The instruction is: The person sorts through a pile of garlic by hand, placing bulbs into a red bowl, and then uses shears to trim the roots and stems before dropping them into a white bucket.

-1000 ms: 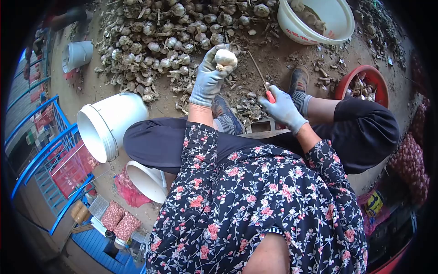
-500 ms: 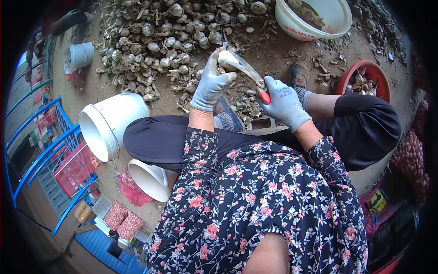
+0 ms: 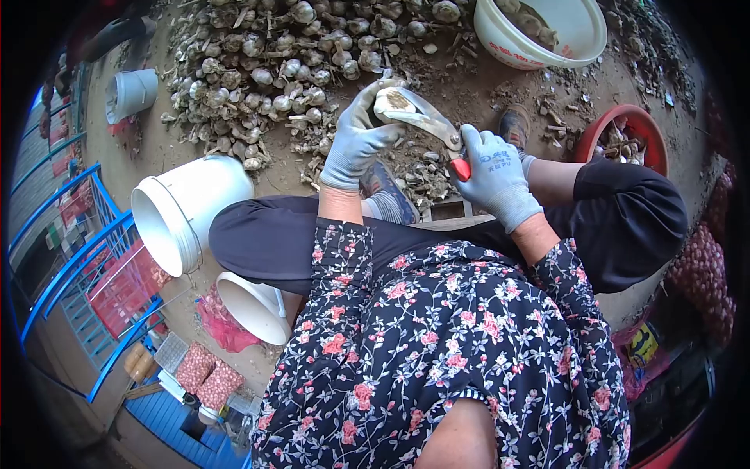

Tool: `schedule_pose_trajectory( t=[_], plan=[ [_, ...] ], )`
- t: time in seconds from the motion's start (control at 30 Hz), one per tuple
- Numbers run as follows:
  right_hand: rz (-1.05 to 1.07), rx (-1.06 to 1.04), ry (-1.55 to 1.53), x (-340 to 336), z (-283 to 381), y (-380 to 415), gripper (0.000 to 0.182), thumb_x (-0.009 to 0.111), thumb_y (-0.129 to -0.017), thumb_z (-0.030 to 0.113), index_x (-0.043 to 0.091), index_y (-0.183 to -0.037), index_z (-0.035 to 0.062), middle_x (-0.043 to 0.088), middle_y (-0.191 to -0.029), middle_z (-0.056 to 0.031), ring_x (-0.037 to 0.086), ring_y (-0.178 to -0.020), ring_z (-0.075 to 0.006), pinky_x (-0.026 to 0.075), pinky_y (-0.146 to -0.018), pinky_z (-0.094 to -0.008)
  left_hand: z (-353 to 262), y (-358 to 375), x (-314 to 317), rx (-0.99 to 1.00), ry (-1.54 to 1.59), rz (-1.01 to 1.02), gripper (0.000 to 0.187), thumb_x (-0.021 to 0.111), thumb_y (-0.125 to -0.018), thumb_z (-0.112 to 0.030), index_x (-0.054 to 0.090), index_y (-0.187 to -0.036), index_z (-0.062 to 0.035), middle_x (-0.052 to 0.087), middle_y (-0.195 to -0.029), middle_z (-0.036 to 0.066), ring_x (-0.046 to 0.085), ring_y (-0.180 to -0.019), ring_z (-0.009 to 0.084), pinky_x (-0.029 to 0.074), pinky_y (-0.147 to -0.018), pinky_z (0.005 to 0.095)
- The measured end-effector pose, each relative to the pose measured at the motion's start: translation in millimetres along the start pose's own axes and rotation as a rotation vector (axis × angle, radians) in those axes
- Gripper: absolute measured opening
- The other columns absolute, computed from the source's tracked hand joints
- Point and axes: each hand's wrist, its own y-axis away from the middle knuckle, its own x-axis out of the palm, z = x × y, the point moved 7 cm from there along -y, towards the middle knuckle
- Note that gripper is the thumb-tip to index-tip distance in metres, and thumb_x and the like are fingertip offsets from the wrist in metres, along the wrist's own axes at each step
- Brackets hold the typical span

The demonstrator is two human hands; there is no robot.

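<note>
My left hand point(image 3: 355, 137), in a grey glove, grips a garlic bulb point(image 3: 388, 101) with its root end turned up. My right hand point(image 3: 492, 173), also gloved, holds red-handled shears point(image 3: 430, 123) whose blades lie against the bulb's root end. Both hands are raised above my knees, over the dirt floor. A large pile of unpeeled garlic bulbs point(image 3: 266, 70) with stalks lies just beyond my left hand.
A white bucket point(image 3: 183, 211) lies on its side at left, a second white tub point(image 3: 254, 309) below it. A white basin point(image 3: 547, 31) with garlic is at top right, a red basin point(image 3: 625, 144) at right. Mesh sacks of garlic point(image 3: 707, 281) lie far right. Blue railings point(image 3: 70, 266) stand left.
My right hand moved up from beside my knee and brought the shears to the bulb. My left hand turned the bulb so its root end faces the blades.
</note>
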Motion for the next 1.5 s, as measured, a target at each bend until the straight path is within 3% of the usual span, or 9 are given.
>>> schedule_pose_trajectory(
  t=[0.17,0.4,0.67,0.93,1.13,1.2,1.33,1.37,1.5],
  plan=[
    [0.079,0.034,0.105,1.5,-0.9,-1.3,0.045,0.066,-0.074,0.032,0.047,-0.106,0.0068,0.060,-0.096,-0.0145,0.061,-0.093,-0.0300,0.046,-0.078,-0.0440,0.7,-0.9,10.1,-0.017,-0.479,-0.050,0.072,0.072,-0.062,0.000,0.040,-0.127,0.0014,0.058,-0.107,0.007,0.058,-0.096,0.0133,0.048,-0.083,0.0248],
    [0.286,0.041,0.094,21.7,-10.6,-4.6,0.046,0.067,-0.073,0.029,0.047,-0.105,0.0033,0.063,-0.096,-0.0173,0.065,-0.090,-0.0312,0.049,-0.078,-0.0410,17.1,-12.8,-2.1,0.005,-0.646,0.031,0.065,0.072,-0.061,-0.005,0.046,-0.120,0.0015,0.058,-0.102,0.008,0.057,-0.091,0.0137,0.049,-0.082,0.0256],
    [0.275,0.141,-0.134,50.1,-29.6,-4.7,0.036,0.062,-0.077,0.023,0.046,-0.101,0.0019,0.065,-0.087,-0.0220,0.065,-0.085,-0.0355,0.051,-0.075,-0.0438,30.7,-9.8,-7.2,-0.263,-0.211,0.154,0.066,0.076,-0.064,-0.004,0.048,-0.123,-0.0004,0.060,-0.099,0.003,0.059,-0.086,0.0098,0.050,-0.077,0.0236],
    [0.184,0.055,-0.025,33.9,-16.7,-1.4,0.035,0.062,-0.078,0.023,0.046,-0.105,0.0053,0.059,-0.099,-0.0209,0.061,-0.095,-0.0330,0.048,-0.078,-0.0431,29.9,-15.0,-9.4,-0.231,-0.480,0.107,0.072,0.074,-0.062,-0.005,0.045,-0.127,-0.0003,0.058,-0.105,0.005,0.056,-0.094,0.0118,0.047,-0.083,0.0247],
    [0.218,0.032,-0.044,48.7,-22.9,-6.1,0.033,0.063,-0.076,0.022,0.046,-0.098,0.0045,0.064,-0.084,-0.0193,0.064,-0.081,-0.0359,0.051,-0.069,-0.0442,35.5,-19.2,-12.2,-0.221,-0.571,0.149,0.079,0.073,-0.063,-0.004,0.037,-0.133,0.0031,0.056,-0.107,0.008,0.055,-0.093,0.0130,0.047,-0.080,0.0248],
    [0.337,0.133,-0.122,55.5,-29.9,-8.4,0.038,0.065,-0.074,0.026,0.049,-0.100,0.0031,0.066,-0.090,-0.0204,0.065,-0.087,-0.0336,0.051,-0.074,-0.0422,56.8,-25.8,-26.4,-0.284,-0.483,0.087,0.080,0.074,-0.063,-0.004,0.036,-0.133,0.0035,0.056,-0.106,0.007,0.055,-0.091,0.0127,0.047,-0.079,0.0248],
    [0.234,0.372,-0.376,73.2,-47.4,-4.9,0.036,0.058,-0.080,0.028,0.052,-0.101,-0.0004,0.064,-0.088,-0.0259,0.062,-0.089,-0.0409,0.049,-0.081,-0.0462,73.4,-54.7,-25.3,-0.334,-0.562,-0.083,0.072,0.078,-0.065,-0.008,0.043,-0.128,0.0017,0.059,-0.107,0.008,0.059,-0.091,0.0141,0.048,-0.081,0.0264],
    [0.112,0.422,-0.512,72.6,-54.6,-5.3,0.037,0.056,-0.081,0.031,0.054,-0.097,-0.0020,0.063,-0.088,-0.0272,0.060,-0.089,-0.0437,0.047,-0.082,-0.0474,50.3,-63.7,8.4,-0.217,-0.455,-0.053,0.069,0.078,-0.067,-0.009,0.044,-0.126,0.0015,0.059,-0.108,0.009,0.059,-0.091,0.0150,0.049,-0.081,0.0269],
    [0.062,0.505,-0.597,72.8,-69.1,-4.7,0.038,0.058,-0.080,0.036,0.056,-0.085,-0.0014,0.061,-0.086,-0.0279,0.060,-0.088,-0.0439,0.046,-0.076,-0.0476,-21.0,-104.3,129.7,0.221,-0.048,0.149,0.064,0.076,-0.074,-0.019,0.043,-0.125,0.0016,0.060,-0.107,0.012,0.060,-0.091,0.0146,0.051,-0.076,0.0267]
  ],
)
